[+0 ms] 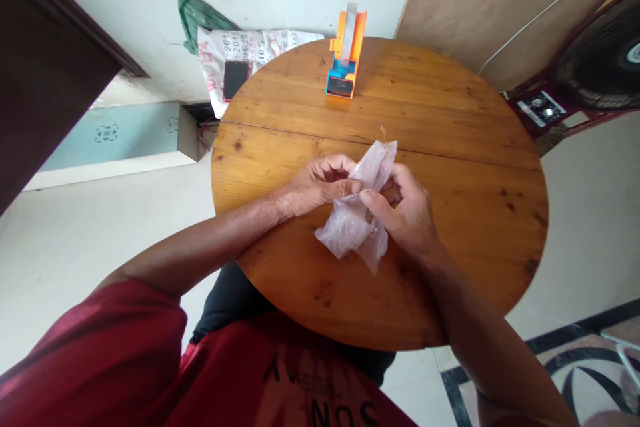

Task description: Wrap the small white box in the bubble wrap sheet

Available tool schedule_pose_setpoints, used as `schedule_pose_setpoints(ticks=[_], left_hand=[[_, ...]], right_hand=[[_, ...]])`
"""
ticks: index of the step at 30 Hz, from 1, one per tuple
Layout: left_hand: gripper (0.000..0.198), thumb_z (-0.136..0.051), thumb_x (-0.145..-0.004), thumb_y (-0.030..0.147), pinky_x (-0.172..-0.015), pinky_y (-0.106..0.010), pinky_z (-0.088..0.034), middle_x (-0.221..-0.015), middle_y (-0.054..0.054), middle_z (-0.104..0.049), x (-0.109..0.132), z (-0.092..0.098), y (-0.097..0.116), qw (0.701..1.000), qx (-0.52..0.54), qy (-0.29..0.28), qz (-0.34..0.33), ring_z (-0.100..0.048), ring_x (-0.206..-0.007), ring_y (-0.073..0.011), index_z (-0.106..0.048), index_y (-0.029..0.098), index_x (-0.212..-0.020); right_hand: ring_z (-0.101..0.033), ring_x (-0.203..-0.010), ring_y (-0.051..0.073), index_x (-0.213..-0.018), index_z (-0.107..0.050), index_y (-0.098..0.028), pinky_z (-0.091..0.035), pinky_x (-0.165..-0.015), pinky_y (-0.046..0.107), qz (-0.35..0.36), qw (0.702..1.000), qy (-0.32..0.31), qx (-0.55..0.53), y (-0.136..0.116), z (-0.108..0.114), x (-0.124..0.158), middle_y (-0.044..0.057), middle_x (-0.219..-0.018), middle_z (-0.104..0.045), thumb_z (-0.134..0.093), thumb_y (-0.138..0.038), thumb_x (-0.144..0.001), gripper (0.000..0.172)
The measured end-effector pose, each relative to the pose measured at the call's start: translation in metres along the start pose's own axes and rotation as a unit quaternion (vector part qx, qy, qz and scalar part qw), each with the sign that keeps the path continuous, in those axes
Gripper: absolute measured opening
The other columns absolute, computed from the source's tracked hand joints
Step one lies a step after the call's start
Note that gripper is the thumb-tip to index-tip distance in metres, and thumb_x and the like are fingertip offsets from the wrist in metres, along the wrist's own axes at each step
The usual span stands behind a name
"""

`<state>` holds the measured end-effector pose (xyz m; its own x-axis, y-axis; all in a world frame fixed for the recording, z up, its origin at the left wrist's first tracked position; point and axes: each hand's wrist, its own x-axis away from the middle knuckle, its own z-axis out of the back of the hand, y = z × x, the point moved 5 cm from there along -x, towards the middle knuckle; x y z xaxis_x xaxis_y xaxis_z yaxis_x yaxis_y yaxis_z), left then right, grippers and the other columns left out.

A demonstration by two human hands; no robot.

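The left hand (315, 188) and the right hand (411, 210) meet over the near half of a round, brown wooden counter (480, 220) with dark knots, both clamped on a crumpled, translucent, pale pinkish plastic film (345, 225). The left hand comes in from the side with its thumb laid along the film and its forefinger curled above, so that the plastic is pinched at its narrow middle. The right hand grips the same place from the other side, its thumb tip just beside the left thumb and its other fingers bent partly behind the film. One end of the film sticks up beyond the hands, and the wider, wrinkled end spreads below them toward the red shirt (225, 373) of the person; whether that end touches the wood cannot be told. Near the far edge of the counter, well apart from the hands, stands an orange and blue tape dispenser (354, 47). Beyond the counter's far left edge lies a white woven sack with printed lettering (260, 47), with a flat, dark rectangular object (235, 79) on it and a green mesh bag (203, 17) just behind.
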<state>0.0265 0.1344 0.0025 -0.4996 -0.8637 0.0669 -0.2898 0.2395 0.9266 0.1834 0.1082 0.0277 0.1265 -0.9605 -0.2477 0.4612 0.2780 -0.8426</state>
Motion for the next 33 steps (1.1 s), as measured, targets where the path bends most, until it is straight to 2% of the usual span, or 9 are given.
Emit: schedule_pose_setpoints(ticks=[4,7,14,17,19,21,23,28,33], left_hand=[[0.038,-0.089,-0.069,0.042,-0.067,-0.023,-0.051,-0.078,0.0,-0.07,0.001,0.0,-0.001,1.0,-0.003,-0.014,0.008,-0.063,-0.068,-0.0102,-0.065,0.016,-0.083],[0.033,-0.086,-0.072,0.038,-0.06,-0.021,-0.047,-0.073,0.002,-0.067,-0.003,0.011,-0.004,0.999,0.017,0.031,-0.002,-0.059,-0.061,-0.0082,-0.064,0.017,-0.082],[0.031,-0.081,-0.078,0.038,-0.057,-0.022,-0.046,-0.068,0.003,-0.058,-0.014,0.032,-0.01,0.994,0.037,0.099,-0.019,-0.052,-0.057,-0.0076,-0.059,0.017,-0.08],[0.037,-0.081,-0.078,0.047,-0.058,-0.022,-0.044,-0.074,0.003,-0.056,-0.012,0.037,-0.001,0.984,-0.034,0.141,-0.101,-0.05,-0.06,-0.0078,-0.057,0.019,-0.085],[0.042,-0.081,-0.078,0.053,-0.065,-0.023,-0.046,-0.084,0.001,-0.059,-0.006,0.037,0.011,0.962,-0.109,0.17,-0.185,-0.054,-0.069,-0.0095,-0.057,0.021,-0.092],[0.044,-0.079,-0.078,0.056,-0.073,-0.026,-0.048,-0.09,-0.001,-0.06,0.001,0.033,0.02,0.934,-0.201,0.173,-0.24,-0.055,-0.078,-0.0118,-0.059,0.022,-0.097],[0.046,-0.081,-0.076,0.055,-0.074,-0.027,-0.046,-0.087,-0.001,-0.059,0.006,0.027,0.024,0.91,-0.287,0.151,-0.258,-0.054,-0.078,-0.0124,-0.061,0.021,-0.101],[0.051,-0.083,-0.07,0.05,-0.067,-0.025,-0.044,-0.078,0.002,-0.054,0.006,0.02,0.019,0.894,-0.367,0.107,-0.232,-0.048,-0.07,-0.0108,-0.061,0.018,-0.102],[0.035,-0.077,-0.074,0.034,-0.055,-0.021,-0.037,-0.067,0.005,-0.052,0.001,0.019,0.004,0.928,-0.329,0.085,-0.153,-0.044,-0.058,-0.0073,-0.061,0.016,-0.1]], right_hand=[[-0.053,-0.058,0.013,-0.088,-0.064,-0.024,-0.042,-0.051,0.026,0.005,1.0,0.029,0.005,-0.001,0.009,-0.001,-0.004,-0.066,-0.059,-0.069,-0.047,-0.087,0.024],[-0.05,-0.054,0.013,-0.074,-0.06,-0.024,-0.04,-0.049,0.027,0.001,0.998,0.058,-0.013,0.008,0.017,-0.004,-0.004,-0.06,-0.052,-0.058,-0.043,-0.097,0.03],[-0.067,-0.067,0.021,-0.087,-0.067,-0.025,-0.056,-0.064,0.038,-0.074,0.964,0.115,-0.227,0.051,0.02,-0.02,0.001,-0.075,-0.07,-0.065,-0.049,-0.091,0.024],[-0.068,-0.071,0.021,-0.089,-0.07,-0.024,-0.056,-0.067,0.037,-0.127,0.953,0.105,-0.255,0.056,0.019,-0.021,0.001,-0.077,-0.071,-0.069,-0.051,-0.087,0.027],[-0.067,-0.071,0.019,-0.088,-0.071,-0.024,-0.054,-0.066,0.034,-0.139,0.952,0.101,-0.253,0.055,0.021,-0.021,0.001,-0.076,-0.07,-0.071,-0.049,-0.085,0.025],[-0.064,-0.069,0.018,-0.085,-0.071,-0.025,-0.052,-0.065,0.032,-0.137,0.955,0.108,-0.24,0.056,0.023,-0.022,0.0,-0.075,-0.068,-0.071,-0.046,-0.084,0.021],[-0.061,-0.067,0.016,-0.082,-0.07,-0.025,-0.049,-0.064,0.031,-0.132,0.961,0.118,-0.214,0.057,0.025,-0.023,-0.002,-0.073,-0.066,-0.07,-0.044,-0.085,0.019],[-0.055,-0.063,0.014,-0.074,-0.065,-0.024,-0.044,-0.061,0.029,-0.112,0.971,0.131,-0.168,0.058,0.027,-0.025,-0.004,-0.065,-0.057,-0.066,-0.039,-0.085,0.019],[-0.055,-0.064,0.014,-0.073,-0.066,-0.025,-0.045,-0.064,0.03,-0.095,0.972,0.143,-0.161,0.055,0.031,-0.025,-0.003,-0.067,-0.058,-0.066,-0.037,-0.083,0.016]])
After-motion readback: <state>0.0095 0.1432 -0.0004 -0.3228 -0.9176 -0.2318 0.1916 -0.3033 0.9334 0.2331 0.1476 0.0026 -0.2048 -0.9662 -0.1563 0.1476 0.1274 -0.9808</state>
